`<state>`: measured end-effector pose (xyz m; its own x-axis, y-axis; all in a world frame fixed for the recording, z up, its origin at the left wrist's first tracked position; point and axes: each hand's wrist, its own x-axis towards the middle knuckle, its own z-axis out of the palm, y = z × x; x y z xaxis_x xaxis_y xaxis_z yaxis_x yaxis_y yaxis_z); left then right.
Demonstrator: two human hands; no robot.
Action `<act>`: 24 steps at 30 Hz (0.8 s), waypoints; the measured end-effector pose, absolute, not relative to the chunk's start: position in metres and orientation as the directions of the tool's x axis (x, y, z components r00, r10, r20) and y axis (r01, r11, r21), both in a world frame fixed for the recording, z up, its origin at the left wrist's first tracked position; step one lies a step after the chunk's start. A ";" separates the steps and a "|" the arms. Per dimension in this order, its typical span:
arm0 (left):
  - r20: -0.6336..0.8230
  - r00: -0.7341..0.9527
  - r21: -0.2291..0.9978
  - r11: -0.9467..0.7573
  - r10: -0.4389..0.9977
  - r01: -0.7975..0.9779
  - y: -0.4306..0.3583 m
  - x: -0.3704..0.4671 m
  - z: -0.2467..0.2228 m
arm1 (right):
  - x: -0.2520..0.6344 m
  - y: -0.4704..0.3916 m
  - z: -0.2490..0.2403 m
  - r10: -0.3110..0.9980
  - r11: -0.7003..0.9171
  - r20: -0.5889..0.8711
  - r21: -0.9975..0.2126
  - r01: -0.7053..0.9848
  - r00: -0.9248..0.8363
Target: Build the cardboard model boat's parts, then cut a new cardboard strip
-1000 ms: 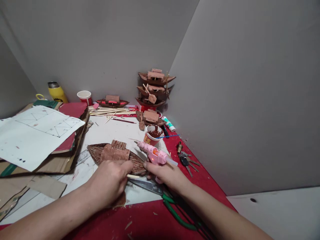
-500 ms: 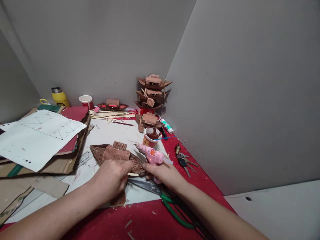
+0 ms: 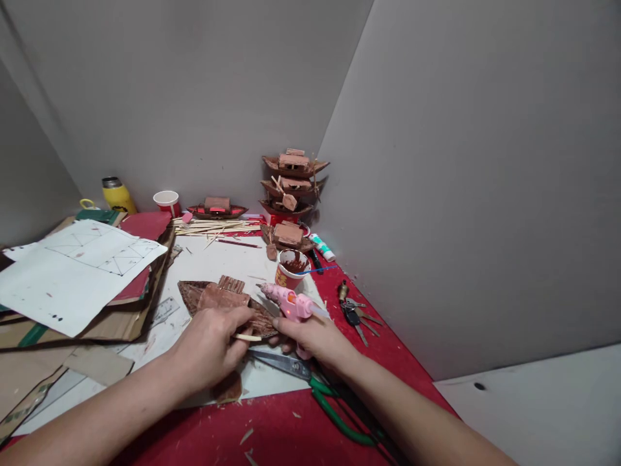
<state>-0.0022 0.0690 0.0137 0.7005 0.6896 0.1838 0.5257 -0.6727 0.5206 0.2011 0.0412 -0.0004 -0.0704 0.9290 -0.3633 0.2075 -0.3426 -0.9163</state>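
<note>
A brown model boat (image 3: 264, 317) with a curved cabin roof lies on the white sheet in front of me. My left hand (image 3: 216, 343) is closed at its near side, a short pale wooden stick (image 3: 248, 337) pinched in the fingers beside the hull. Held in my right hand (image 3: 313, 336) is a pink glue gun (image 3: 290, 303), its nozzle pointing left above the boat; the thumb touches the boat's right end. Below both hands lie scissors (image 3: 339, 414) with green handles. A brown piece (image 3: 228, 388) sits under my left wrist.
Several finished boats (image 3: 294, 165) are stacked at the back, near a brown-stained paper cup (image 3: 294, 268). Thin sticks (image 3: 218, 226) lie behind. Keys (image 3: 356, 314) rest at right, and cardboard with a drawn sheet (image 3: 82, 272) on top fills the left.
My left hand has shifted slightly left, and more of the pale stick shows. The glue gun stays in my right hand; the view has moved a little.
</note>
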 end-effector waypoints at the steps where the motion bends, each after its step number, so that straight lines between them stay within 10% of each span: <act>1: 0.187 0.695 0.525 -0.669 0.694 0.526 0.069 -0.003 0.015 | 0.201 0.041 0.000 0.927 -0.350 -0.370 -0.913 0.210 -0.063; 24: 0.004 0.454 0.991 -0.065 0.891 0.121 0.069 -0.008 0.048 | 0.225 0.021 0.015 0.973 -0.228 -0.201 -0.921 0.315 0.114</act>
<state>-0.0082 0.0695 0.0484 0.4537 0.8912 0.0035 0.1206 -0.0653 0.9906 0.2255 0.0211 0.0154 0.1142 0.9729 -0.2012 0.3154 -0.2276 -0.9213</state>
